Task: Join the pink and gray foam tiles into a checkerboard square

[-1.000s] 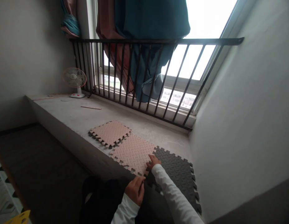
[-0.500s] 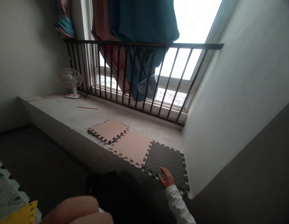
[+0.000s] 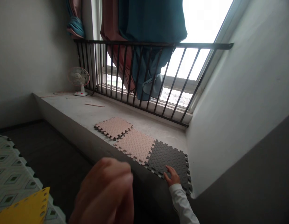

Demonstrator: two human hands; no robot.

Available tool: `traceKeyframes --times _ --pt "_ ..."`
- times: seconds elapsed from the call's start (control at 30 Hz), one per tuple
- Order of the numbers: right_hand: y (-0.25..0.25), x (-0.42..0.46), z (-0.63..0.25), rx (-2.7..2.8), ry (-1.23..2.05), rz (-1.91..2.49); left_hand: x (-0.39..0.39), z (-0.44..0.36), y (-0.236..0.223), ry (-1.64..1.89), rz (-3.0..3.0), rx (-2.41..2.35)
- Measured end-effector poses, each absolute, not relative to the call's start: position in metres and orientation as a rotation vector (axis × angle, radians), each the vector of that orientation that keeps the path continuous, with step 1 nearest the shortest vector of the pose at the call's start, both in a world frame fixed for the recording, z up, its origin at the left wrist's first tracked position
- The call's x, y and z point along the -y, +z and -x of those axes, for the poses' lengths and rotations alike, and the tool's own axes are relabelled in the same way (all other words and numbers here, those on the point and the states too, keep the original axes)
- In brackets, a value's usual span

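Observation:
My right hand (image 3: 173, 177), in a white sleeve, reaches onto the dark grey foam tile (image 3: 169, 160) near its front edge. Its fingers are apart and nothing is in them. Along the tile's left side, a pink foam tile (image 3: 136, 146) meets it at the jagged edges. Farther left lies a pink tile stack (image 3: 114, 127), with dark edges showing beneath its top. Close to the camera, my left hand (image 3: 107, 189) is balled up and blurred, knuckles up, in front of the ledge. Whatever it may hold is hidden by the fingers.
Behind the ledge (image 3: 72, 110) runs a black railing (image 3: 146, 77), with curtains (image 3: 151, 21) hanging over it. A small fan (image 3: 79, 77) and a thin strip (image 3: 94, 105) are on the ledge. Patterned mats (image 3: 11, 168) and a yellow perforated sheet (image 3: 23, 208) lie lower left.
My left hand has risen and moved right, showing more of its closed fist. The view has shifted left, so the scene sits farther right. My right hand remains at the dark tile.

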State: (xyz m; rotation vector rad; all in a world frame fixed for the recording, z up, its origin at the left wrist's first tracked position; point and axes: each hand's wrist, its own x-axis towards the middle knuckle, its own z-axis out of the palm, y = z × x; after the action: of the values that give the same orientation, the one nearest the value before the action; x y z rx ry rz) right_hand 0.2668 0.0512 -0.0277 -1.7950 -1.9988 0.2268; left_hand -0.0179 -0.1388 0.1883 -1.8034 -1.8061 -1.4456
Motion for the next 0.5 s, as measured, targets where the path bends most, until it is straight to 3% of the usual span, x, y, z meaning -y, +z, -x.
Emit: traceKeyframes --times 0.1,0.27,0.37,0.5 --pt "-0.024 -0.053 -0.278 2.058 0.250 2.080 0.054 0.041 0.181 -1.323 1.832 1.851" --pt "-0.026 -0.054 -0.304 2.028 0.178 2.567 -0.061 0.095 0.090 -0.438 1.867 2.669" --pt "-0.031 -0.058 -0.313 2.146 0.146 2.555 -0.090 0.119 0.039 -0.269 1.766 2.822" --pt "-0.038 -0.064 -0.314 2.257 0.138 2.562 -0.110 0.137 0.008 -0.172 1.673 2.868"
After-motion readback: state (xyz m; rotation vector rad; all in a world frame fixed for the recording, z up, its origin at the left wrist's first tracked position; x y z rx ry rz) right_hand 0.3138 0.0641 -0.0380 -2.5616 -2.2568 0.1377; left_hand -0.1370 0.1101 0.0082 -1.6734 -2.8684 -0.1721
